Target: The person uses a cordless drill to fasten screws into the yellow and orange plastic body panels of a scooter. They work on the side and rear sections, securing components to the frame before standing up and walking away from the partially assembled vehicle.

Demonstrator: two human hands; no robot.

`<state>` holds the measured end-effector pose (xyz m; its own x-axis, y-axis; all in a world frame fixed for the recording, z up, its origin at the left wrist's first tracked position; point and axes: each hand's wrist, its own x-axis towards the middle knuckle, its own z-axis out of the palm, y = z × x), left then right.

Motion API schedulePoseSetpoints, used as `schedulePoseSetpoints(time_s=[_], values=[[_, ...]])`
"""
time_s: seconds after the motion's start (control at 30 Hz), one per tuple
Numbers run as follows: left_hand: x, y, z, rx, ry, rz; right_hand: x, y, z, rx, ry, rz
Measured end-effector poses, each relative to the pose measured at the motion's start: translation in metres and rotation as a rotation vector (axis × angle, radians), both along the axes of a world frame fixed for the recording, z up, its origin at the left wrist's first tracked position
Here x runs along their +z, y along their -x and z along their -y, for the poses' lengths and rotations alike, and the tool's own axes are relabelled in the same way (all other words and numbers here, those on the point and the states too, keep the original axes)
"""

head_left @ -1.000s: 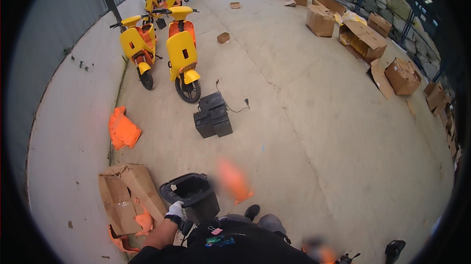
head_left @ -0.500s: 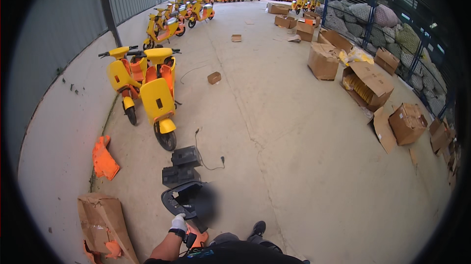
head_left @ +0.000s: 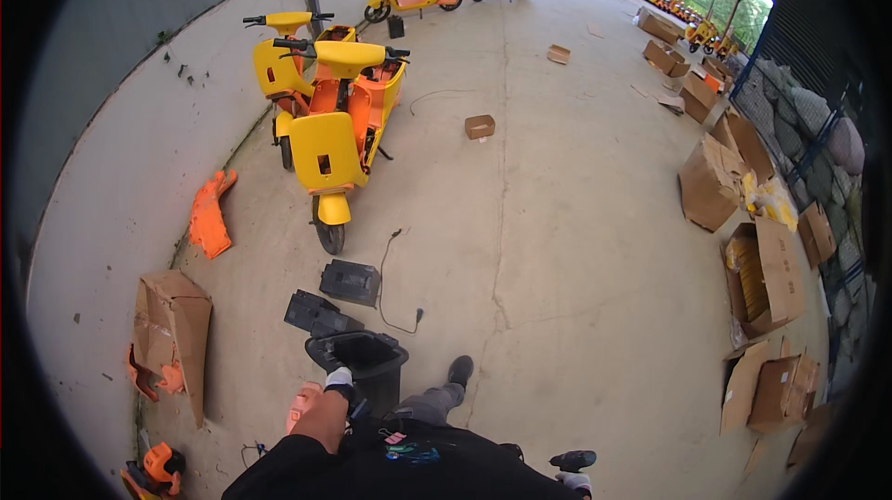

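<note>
My left hand (head_left: 339,377), in a white glove, is closed on the rim of a black plastic bucket-shaped storage bin (head_left: 383,375). The bin hangs in front of my legs with its wide opening up. At the lower right edge my right hand (head_left: 574,481), also gloved, is wrapped round a dark cordless drill (head_left: 571,460); part of this hand is cut off. Just beyond the bin lie black battery-like boxes (head_left: 350,282) on the floor, beside a black cable (head_left: 401,319) with a plug. A pale orange part (head_left: 302,404) shows beside my left forearm.
Two yellow scooters (head_left: 325,151) stand ahead, with more farther back. Along the left wall lie an orange panel (head_left: 212,215) and a torn carton (head_left: 186,314). Open cartons (head_left: 767,272) line the right side, and a small box (head_left: 479,126) sits mid-floor.
The view has turned left, so the scene sits farther right. The bin has gone from tilted to more upright, still in my left hand. My right hand and the drill have come into view.
</note>
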<state>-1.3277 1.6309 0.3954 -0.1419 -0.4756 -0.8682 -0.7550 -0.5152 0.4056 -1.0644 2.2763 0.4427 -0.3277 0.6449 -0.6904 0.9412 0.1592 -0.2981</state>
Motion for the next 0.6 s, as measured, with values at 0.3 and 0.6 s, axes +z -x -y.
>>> schedulePoseSetpoints(time_s=[0.3,0.6], values=[[0.031,0.176,-0.082,0.168,0.008,-0.022,0.029,0.24,-0.075,0.288,0.139,0.213],[0.041,0.373,-0.18,0.314,-0.009,-0.056,0.015,0.517,-0.2,0.536,0.198,0.371]])
